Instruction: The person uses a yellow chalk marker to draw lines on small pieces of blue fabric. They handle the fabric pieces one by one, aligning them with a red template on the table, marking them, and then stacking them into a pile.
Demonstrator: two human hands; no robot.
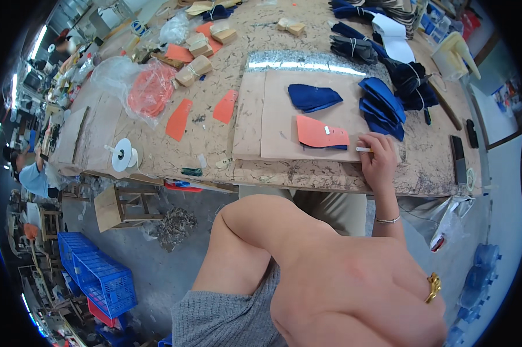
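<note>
A: Where is the right hand (378,159)?

B: At the near edge of the bench (307,173), right of centre. Its fingers (370,143) are curled in, pinching a small white marking stick (363,150) whose tip lies just beside the orange pattern piece (320,132).

A: And that piece?

B: It lies flat on a brown cutting board (278,115), over a dark blue piece that shows only as a sliver along its near edge. A second blue cut piece (313,97) lies farther back on the board, and a stack of blue pieces (382,107) sits to the right.

A: The left hand (388,301)?

B: It is very close to the camera, low in the picture, well apart from the bench, with a gold ring (433,287) showing. I cannot tell how open its fingers are, or whether they hold anything.

A: Anything else nearby?

B: More orange pieces (179,120) lie to the left, and a white tape roll (124,155) sits near the left near edge.
</note>
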